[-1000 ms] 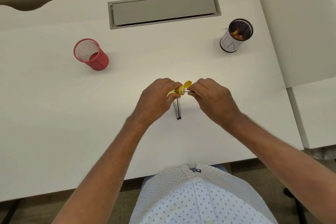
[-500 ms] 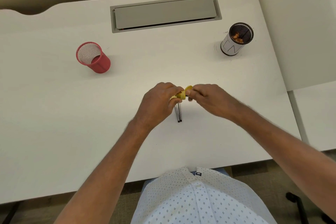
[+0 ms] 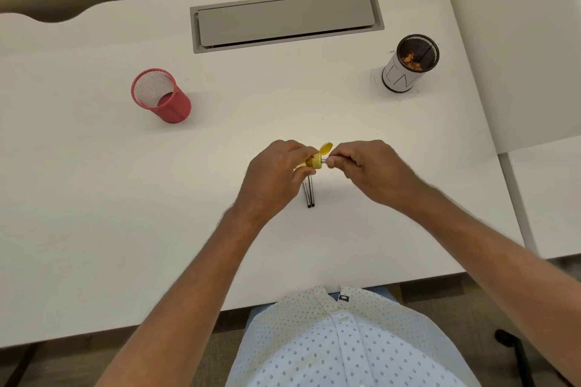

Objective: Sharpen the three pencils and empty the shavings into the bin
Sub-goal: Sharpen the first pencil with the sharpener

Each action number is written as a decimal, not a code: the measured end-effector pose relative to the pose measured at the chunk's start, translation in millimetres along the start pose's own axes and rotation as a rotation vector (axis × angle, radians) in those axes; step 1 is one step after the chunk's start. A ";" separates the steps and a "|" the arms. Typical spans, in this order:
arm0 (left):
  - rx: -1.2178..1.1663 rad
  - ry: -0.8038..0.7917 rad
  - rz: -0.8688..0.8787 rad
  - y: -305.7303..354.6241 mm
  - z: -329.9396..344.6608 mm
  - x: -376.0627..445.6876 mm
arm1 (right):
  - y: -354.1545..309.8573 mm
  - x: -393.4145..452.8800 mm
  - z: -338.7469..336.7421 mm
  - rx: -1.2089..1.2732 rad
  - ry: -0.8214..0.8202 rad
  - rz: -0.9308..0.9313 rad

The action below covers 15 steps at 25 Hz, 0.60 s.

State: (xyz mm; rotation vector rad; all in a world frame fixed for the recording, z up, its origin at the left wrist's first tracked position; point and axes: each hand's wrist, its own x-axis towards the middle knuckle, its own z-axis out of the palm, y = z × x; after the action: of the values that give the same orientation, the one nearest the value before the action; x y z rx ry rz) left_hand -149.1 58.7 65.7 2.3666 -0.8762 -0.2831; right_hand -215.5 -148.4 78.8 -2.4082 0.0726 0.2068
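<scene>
My left hand [image 3: 276, 173] grips a small yellow sharpener [image 3: 314, 161] whose lid [image 3: 325, 148] stands flipped open. My right hand [image 3: 367, 166] pinches a pencil [image 3: 323, 162] whose end sits in the sharpener; most of that pencil is hidden in my fingers. Two dark pencils [image 3: 309, 193] lie side by side on the white desk [image 3: 125, 198], just below my left hand. The bin [image 3: 408, 64], a white-wrapped cup with a dark mesh rim, stands at the back right with orange shavings inside.
A red mesh pencil cup [image 3: 160, 96] stands at the back left. A grey cable flap [image 3: 283, 17] is set into the desk's far middle. A second white surface [image 3: 534, 72] adjoins on the right.
My hands stay together at the sharpener; my right hand has turned slightly on the pencil. The camera view has shifted a little.
</scene>
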 end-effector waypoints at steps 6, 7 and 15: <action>0.130 0.123 0.150 -3.0 2.6 -8.1 | 1.9 15.0 -14.2 0.581 -0.479 0.493; 0.134 0.135 0.163 -3.4 3.7 -8.9 | 2.4 15.1 -16.0 0.608 -0.535 0.534; -0.124 0.198 -0.025 -10.9 13.1 -11.8 | 12.5 -7.5 -17.2 0.877 -0.488 0.651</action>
State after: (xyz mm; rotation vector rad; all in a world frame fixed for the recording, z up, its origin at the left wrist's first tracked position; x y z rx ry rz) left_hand -157.4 67.0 48.6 2.2467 -0.7160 -0.1069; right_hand -222.1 -169.3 84.5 -1.3507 0.5889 0.8530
